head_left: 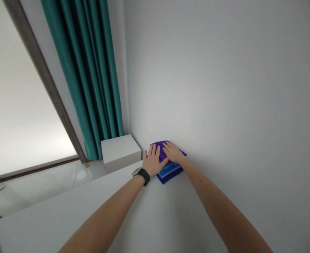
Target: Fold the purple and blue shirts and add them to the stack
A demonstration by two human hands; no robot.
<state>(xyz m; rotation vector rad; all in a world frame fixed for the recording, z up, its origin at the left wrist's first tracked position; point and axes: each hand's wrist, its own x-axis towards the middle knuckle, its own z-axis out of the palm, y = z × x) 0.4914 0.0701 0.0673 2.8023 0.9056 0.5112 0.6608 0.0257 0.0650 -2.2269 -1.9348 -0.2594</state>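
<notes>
A stack of folded cloths [168, 170] in purple and several blues lies on a white surface [155, 211], close against the wall. Flat on the left part of the purple top cloth [161, 145] rests my left hand [153, 162], fingers spread; its wrist carries a watch with a black band [145, 176]. My right hand [173, 151] lies on the top cloth's right side, with its fingers stretched out. Both hands touch the stack from above and hide parts of it. Neither is wrapped round anything.
A white box-shaped unit [121, 147] stands beyond the surface's far left edge, below a green curtain [91, 84]. The pale wall [223, 88] rises behind and to the right. A brown-framed bright panel [20, 95] and shiny floor [39, 191] are at left.
</notes>
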